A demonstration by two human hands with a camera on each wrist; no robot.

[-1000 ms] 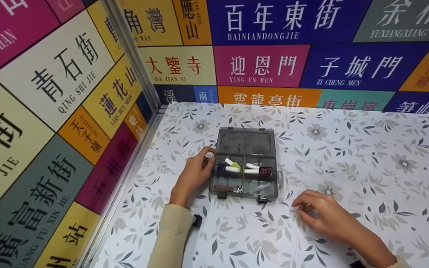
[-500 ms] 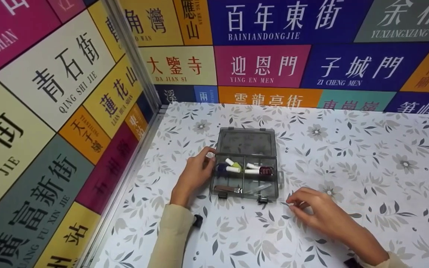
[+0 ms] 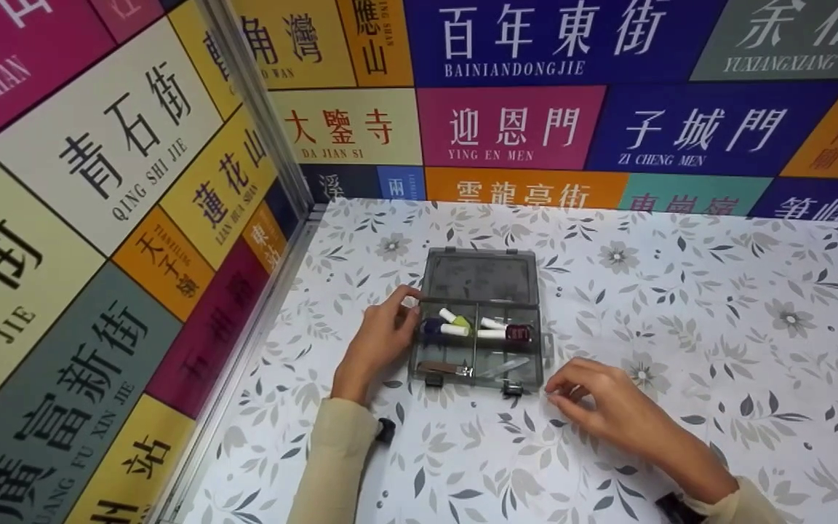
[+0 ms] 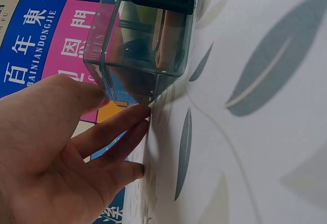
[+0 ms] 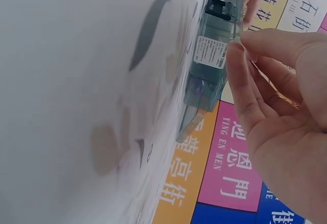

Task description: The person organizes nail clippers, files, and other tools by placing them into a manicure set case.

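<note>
A clear grey plastic case (image 3: 479,349) lies with its lid (image 3: 481,276) laid back. In its upper compartments sit several nail polish bottles with white caps: a lime one (image 3: 460,322), a dark blue one (image 3: 432,332) and a dark red one (image 3: 519,332). Below them are a brown nail clipper (image 3: 442,368) and a pale translucent strip (image 3: 512,366). My left hand (image 3: 388,327) rests against the case's left side, thumb and fingertips at its corner in the left wrist view. Off the lower right corner hovers my right hand (image 3: 604,400), loosely bent, thumb and index tips close together; nothing shows clearly between them.
A white tablecloth (image 3: 681,306) with grey leaves and flowers lies under the case. Colourful panels with Chinese lettering (image 3: 510,129) stand at the back and left, meeting at a metal corner post (image 3: 262,109). Black latches (image 3: 512,390) stick out at the case's front.
My right hand has moved left toward the case's lower right corner, its thumb and index tips drawing closer. The left hand and the case have stayed put.
</note>
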